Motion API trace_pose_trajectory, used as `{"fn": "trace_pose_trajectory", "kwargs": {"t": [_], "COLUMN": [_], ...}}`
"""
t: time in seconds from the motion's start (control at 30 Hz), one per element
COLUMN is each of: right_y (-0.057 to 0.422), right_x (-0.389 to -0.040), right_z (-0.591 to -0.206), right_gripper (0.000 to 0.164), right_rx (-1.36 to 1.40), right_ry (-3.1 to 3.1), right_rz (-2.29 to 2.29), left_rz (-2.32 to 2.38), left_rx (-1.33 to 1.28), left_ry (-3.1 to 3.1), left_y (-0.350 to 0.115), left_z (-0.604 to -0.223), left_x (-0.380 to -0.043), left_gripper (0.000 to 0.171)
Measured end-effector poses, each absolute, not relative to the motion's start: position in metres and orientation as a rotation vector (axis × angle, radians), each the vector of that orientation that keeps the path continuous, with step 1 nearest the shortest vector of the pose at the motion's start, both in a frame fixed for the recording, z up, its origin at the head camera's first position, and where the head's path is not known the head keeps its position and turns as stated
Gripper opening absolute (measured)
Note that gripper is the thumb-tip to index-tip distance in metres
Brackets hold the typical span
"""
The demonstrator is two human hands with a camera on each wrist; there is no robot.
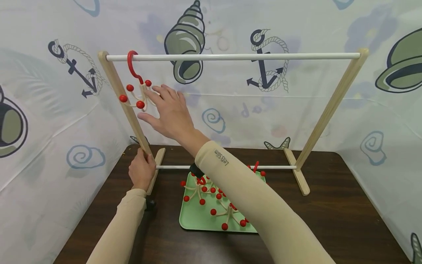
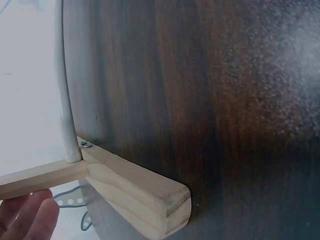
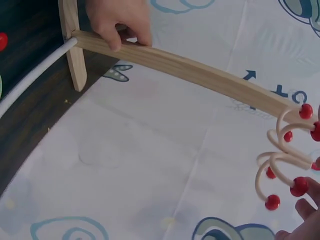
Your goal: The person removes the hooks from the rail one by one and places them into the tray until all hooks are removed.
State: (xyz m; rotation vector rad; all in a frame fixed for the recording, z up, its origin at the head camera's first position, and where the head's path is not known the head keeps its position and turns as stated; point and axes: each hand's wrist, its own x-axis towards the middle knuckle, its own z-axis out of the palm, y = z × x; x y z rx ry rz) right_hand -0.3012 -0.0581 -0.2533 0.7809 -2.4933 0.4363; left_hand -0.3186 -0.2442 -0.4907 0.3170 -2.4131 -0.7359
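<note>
A scalp massager (image 1: 143, 94) with pale curved prongs and red ball tips hangs by its red hook (image 1: 129, 66) from the left end of the white top bar (image 1: 224, 57). My right hand (image 1: 173, 113) is just right of it, fingers extended and thumb spread; whether a fingertip touches a prong I cannot tell. Low on the rack's left wooden post (image 1: 126, 112), my left hand (image 1: 141, 171) grips the wood with curled fingers. The right wrist view shows that left hand (image 3: 122, 22) near the post's foot, and the hanging massager (image 3: 284, 156) beside the right fingers.
Behind the rack's lower white bar (image 1: 174, 167) and in front of it spreads a dark table (image 1: 333, 220). A green tray (image 1: 191, 218) holds several more massagers (image 1: 229, 211), partly covered by my right forearm. A patterned cloth hangs behind. The right post (image 1: 333, 106) stands opposite.
</note>
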Motion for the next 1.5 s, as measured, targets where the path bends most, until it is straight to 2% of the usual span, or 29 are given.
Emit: {"fn": "trace_pose_trajectory", "kwargs": {"t": [0.3, 0.73, 1.2, 1.5], "right_y": [-0.073, -0.076, -0.064, -0.052], "right_x": [-0.304, -0.309, -0.308, -0.302], "right_z": [-0.243, -0.234, -0.230, -0.215], "right_gripper": [0.063, 0.071, 0.067, 0.064], "right_rx": [0.799, 0.817, 0.740, 0.722], "right_ry": [-2.602, -2.708, -2.587, -2.512], "right_rz": [0.381, 0.407, 0.636, 0.902], "left_rz": [-0.726, -0.734, -0.710, -0.705], "left_rx": [0.315, 0.303, 0.285, 0.294], "left_ry": [-2.413, -2.408, -2.379, -2.393], "left_y": [-0.246, -0.244, -0.244, -0.245], "left_z": [-0.492, -0.493, -0.492, -0.491], "left_x": [-0.319, -0.320, -0.317, -0.318], "left_gripper": [0.022, 0.023, 0.019, 0.021]}}
